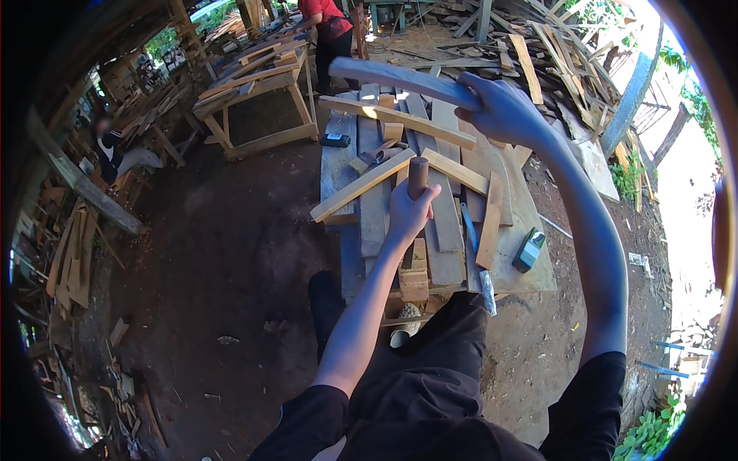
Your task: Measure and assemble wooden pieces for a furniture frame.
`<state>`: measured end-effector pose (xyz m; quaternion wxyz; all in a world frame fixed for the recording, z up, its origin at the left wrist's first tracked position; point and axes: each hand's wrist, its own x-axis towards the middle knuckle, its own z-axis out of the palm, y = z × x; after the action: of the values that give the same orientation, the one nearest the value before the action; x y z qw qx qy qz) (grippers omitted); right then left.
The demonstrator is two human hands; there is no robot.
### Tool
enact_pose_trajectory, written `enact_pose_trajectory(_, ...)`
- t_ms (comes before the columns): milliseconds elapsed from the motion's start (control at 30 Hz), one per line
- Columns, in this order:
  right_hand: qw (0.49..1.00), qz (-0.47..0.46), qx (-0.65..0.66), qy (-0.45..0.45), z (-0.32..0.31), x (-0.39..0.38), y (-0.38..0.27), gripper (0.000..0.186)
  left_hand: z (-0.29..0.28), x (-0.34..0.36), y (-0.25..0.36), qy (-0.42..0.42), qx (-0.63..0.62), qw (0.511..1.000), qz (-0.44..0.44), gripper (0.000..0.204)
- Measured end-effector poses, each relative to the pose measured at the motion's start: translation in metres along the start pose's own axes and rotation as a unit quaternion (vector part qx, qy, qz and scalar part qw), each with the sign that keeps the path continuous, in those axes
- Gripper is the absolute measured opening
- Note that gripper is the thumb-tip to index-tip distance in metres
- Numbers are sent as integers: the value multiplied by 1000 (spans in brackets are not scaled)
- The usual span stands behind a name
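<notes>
My left hand [410, 211] is closed around a chisel [417, 178], its round brown wooden handle sticking up above the fist. Below the fist, a dark strip that looks like its blade meets a wooden block [414, 278] at the near edge of the workbench. Raised over the bench's right side, my right hand [503, 110] grips one end of a long greyish wooden bar [400, 80], which points left and away from me. Light wooden strips [364, 185] lie just beyond my left hand.
The plank-topped workbench [530, 275] also carries a blue saw-like strip [469, 227], a green-and-black box-shaped thing [529, 250] and a small black device [335, 140]. Another wooden table [265, 143] stands at far left, near a person in red [332, 27]. Scrap wood [530, 65] is heaped at far right.
</notes>
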<state>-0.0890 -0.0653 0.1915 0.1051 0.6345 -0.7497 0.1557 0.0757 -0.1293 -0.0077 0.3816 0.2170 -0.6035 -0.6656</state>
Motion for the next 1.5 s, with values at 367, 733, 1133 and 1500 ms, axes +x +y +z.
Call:
enact_pose_trajectory(367,910,176,375,-35,45,-58,25,32,2,11,-9,21,-4,1000,20,31)
enact_pose_trajectory(733,776,273,549,-148,79,-101,2,30,2,11,-9,26,-3,999,18,30)
enact_pose_trajectory(1133,666,326,664,-96,92,-136,-15,37,3,8,-15,25,-33,998,36,29)
enact_pose_trajectory(1500,899,240,366,31,101,-127,6,37,4,9,3,26,9,999,32,27)
